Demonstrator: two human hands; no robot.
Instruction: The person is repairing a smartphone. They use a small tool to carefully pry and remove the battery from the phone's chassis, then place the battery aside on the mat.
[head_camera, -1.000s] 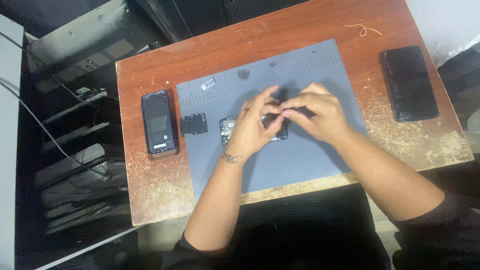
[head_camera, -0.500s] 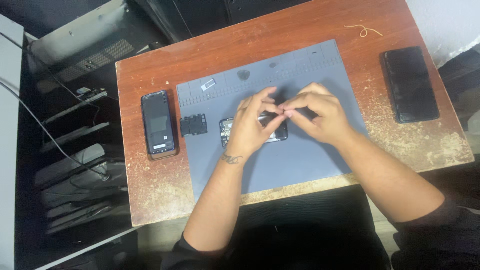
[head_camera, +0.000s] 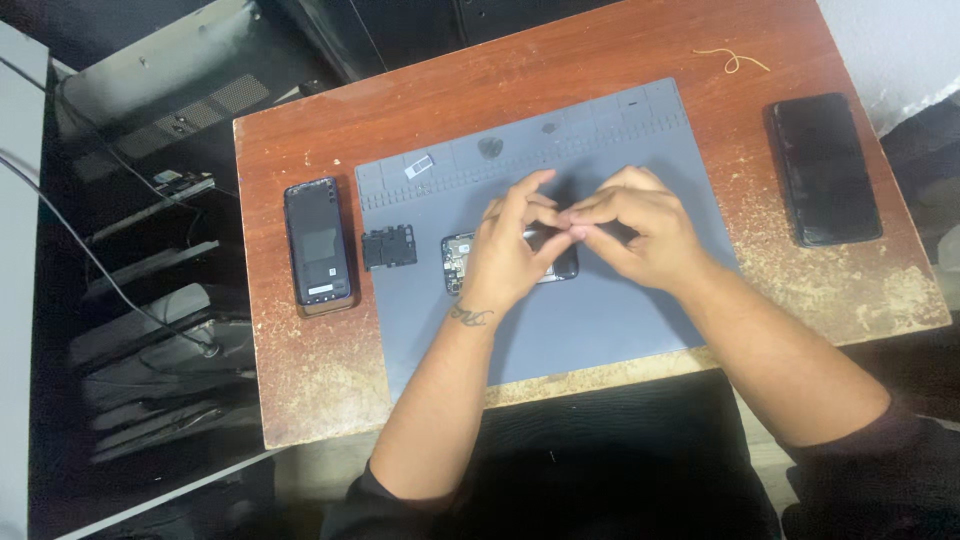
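From the head camera, looking down, your left hand (head_camera: 510, 250) and right hand (head_camera: 640, 230) meet over the opened phone (head_camera: 460, 262) that lies flat on the grey mat (head_camera: 600, 330), most likely so that loose parts stay on the soft surface and not on the bare wood. Your left fingers (head_camera: 525, 195) are curled and partly spread, the thumb and forefinger drawn together at the tips; your right fingers (head_camera: 600, 212) are bent in the same way and touch the left ones just above the phone's middle. Both pinches look closed, perhaps on something small, but what sits between the tips is too small to make out, so I cannot tell whether you hold a part or only press on the phone. The phone itself lies directly under your left palm, its left end showing just beyond the heel of that hand, its right end hidden beneath both hands. Just left of your left fingers, still on the mat, rests a small black square part (head_camera: 389, 247), kept close, apparently for easy reach. Further left, off the mat on the wooden table (head_camera: 310, 380), lies a phone back shell (head_camera: 320, 245). Well to the right of your right fingers a dark phone (head_camera: 823, 168) lies flat, and beyond it a thin yellow rubber band (head_camera: 733, 62)
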